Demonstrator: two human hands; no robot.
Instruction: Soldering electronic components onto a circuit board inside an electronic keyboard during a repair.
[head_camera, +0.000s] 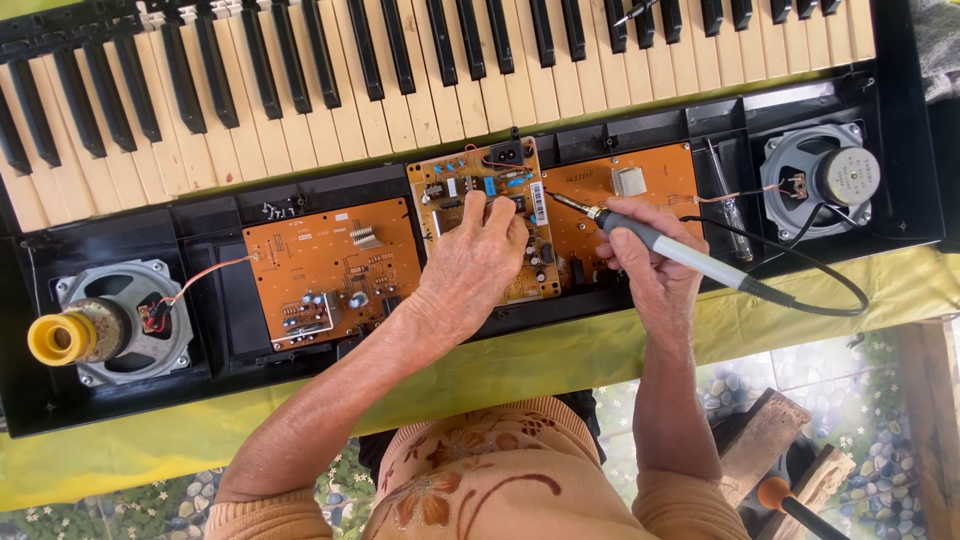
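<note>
— What's in hand here?

— A person bends over an opened electronic keyboard (900, 215), its case lying on a yellow-green cloth (560, 355). The right hand (650, 255) has its fingers closed around the grey handle of a soldering iron (660, 243), held like a pen. The left hand (478, 262) lies palm down on the middle circuit board (452, 185), fingers curled over its components and pressing on it.

— Which way does the iron lie?

— Its long axis slopes from lower right, where the black cord (820, 290) leaves the handle, up to the left. The metal tip (560, 200) pokes out beyond the right fingers, pointing up and left, and sits over the left edge of the right-hand orange board (650, 185), just beside the middle board's right edge.

— And which hand is nearer that tip?

— The right one holds the iron, so the tip is just ahead of its fingers. The left fingers are close by too, just left of the tip and apart from it. Whether the tip actually touches the board, I cannot tell from here.

— Anything else around?

— A third board (330, 265) to the left, a speaker (815, 180) at the right end, another speaker (120, 320) at the left with a yellow spool (55, 338) resting on it, and the keys (400, 100) running above.
</note>
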